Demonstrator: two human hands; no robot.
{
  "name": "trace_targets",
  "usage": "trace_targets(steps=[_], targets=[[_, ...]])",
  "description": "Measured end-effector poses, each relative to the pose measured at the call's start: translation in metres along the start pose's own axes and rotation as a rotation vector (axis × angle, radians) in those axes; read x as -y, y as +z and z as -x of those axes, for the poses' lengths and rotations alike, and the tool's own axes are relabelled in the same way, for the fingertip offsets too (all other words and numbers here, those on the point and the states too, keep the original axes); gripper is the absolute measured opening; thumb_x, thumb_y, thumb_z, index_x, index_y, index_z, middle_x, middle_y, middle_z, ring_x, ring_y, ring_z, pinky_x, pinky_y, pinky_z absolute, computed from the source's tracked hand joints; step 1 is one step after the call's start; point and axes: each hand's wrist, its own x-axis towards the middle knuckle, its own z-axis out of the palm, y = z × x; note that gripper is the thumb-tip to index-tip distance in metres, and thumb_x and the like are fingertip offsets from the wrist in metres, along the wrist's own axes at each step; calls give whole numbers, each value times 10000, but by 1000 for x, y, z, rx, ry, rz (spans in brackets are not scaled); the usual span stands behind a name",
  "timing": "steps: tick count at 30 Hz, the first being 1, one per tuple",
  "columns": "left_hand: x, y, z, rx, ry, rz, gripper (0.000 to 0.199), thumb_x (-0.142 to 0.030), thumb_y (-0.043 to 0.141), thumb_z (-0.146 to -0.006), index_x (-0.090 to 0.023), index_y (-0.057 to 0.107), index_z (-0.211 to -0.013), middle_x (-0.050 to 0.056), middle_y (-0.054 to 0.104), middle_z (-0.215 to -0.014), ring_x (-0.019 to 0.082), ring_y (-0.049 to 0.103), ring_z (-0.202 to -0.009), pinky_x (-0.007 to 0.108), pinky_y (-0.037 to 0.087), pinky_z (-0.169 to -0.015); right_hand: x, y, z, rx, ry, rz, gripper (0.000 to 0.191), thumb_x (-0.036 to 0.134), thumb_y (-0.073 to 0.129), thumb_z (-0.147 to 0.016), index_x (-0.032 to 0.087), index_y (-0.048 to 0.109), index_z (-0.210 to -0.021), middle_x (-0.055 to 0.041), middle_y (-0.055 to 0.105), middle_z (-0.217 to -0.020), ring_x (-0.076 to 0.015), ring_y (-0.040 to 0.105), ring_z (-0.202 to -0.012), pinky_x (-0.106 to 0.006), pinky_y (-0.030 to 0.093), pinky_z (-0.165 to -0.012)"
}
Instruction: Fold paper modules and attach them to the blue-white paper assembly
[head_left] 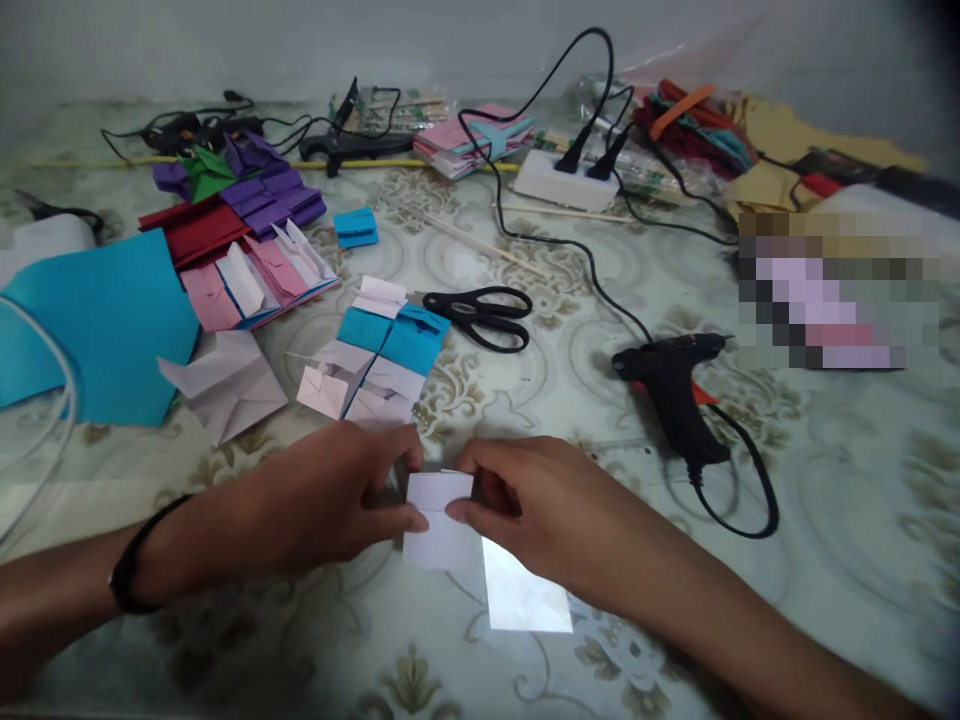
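Between my two hands is a small white piece of folded paper (439, 540), with a crease across its upper part. My left hand (330, 490) pinches its left edge between thumb and fingers. On the opposite edge, my right hand (532, 500) pinches it the same way. A brighter white paper sheet (527, 595) lies on the table, partly under my right hand. Just beyond my hands sit white and blue folded paper pieces (360, 395) in a block. Black-handled scissors (480, 312) rest beside them, their blades partly hidden by the paper.
A black glue gun (675, 390) lies to the right, its cord running to a white power strip (566, 185). Blue paper (105, 330) and folded pink, red and purple pieces (274, 200) cover the left. Wooden sticks (487, 245) lie mid-table. Bundled papers (476, 135) are at the back.
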Motion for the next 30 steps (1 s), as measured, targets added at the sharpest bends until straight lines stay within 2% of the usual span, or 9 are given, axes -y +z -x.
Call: trace_targets(steps=[3,6,9,12,14,17,19,24,30], targets=[[0,11,3,-114,62,-49,106,-282,765,-871,-207,691,-880,-57,543,-610,128,447,-526,270,249,-535,-6,0,3,-4,-130,-5,141,175,739,-951,180,656,-838,5,655,-782,-141,555,-674,-271,337,-619],[1,20,6,-173,89,-54,173,-298,726,-906,-225,699,-1061,-40,609,-670,152,525,-556,277,318,-555,-8,-1,4,-50,-219,-72,164,177,720,-982,180,619,-853,-2,643,-869,-146,589,-759,-269,399,-669],[-1,19,7,-162,57,-2,285,-343,683,-947,-216,673,-1202,-16,691,-735,172,614,-617,272,394,-584,-7,-5,4,-111,-250,-178,138,175,684,-1010,202,600,-903,7,617,-932,-130,594,-787,-254,445,-694],[-5,15,7,-135,27,103,198,-370,618,-989,-189,698,-990,-15,676,-717,142,591,-602,244,384,-546,-5,-9,4,-147,-261,-283,109,189,661,-1020,224,599,-937,-6,628,-1058,-133,626,-882,-248,494,-750],[-5,13,6,-144,20,196,248,-373,600,-996,-182,666,-852,-27,629,-685,119,545,-583,226,356,-512,-4,-10,5,-155,-250,-340,116,217,658,-1017,230,595,-920,-12,638,-1099,-147,641,-951,-255,514,-788],[0,14,4,-134,-1,359,268,-420,618,-989,-188,638,-857,-43,587,-651,115,549,-579,211,364,-500,-2,-8,5,-165,-132,-453,85,285,683,-996,253,607,-1014,-4,665,-1048,-156,651,-910,-270,528,-756],[3,16,3,-108,-6,469,304,-471,625,-988,-192,619,-868,-38,595,-651,126,589,-586,213,406,-511,-1,-5,4,-137,-57,-531,171,334,708,-975,258,613,-1096,4,681,-978,-158,648,-842,-277,520,-707],[2,22,4,-101,4,623,326,-500,600,-993,-191,603,-890,-1,646,-697,144,620,-621,222,460,-536,2,3,0,-11,-7,-678,304,469,693,-965,200,625,-842,-1,648,-783,-151,595,-705,-269,446,-594],[-3,24,4,-118,4,684,301,-468,598,-986,-185,574,-888,-7,627,-668,142,614,-596,215,442,-513,6,12,0,-28,-6,-852,336,510,703,-956,194,627,-870,-23,680,-827,-161,621,-754,-275,479,-649]])
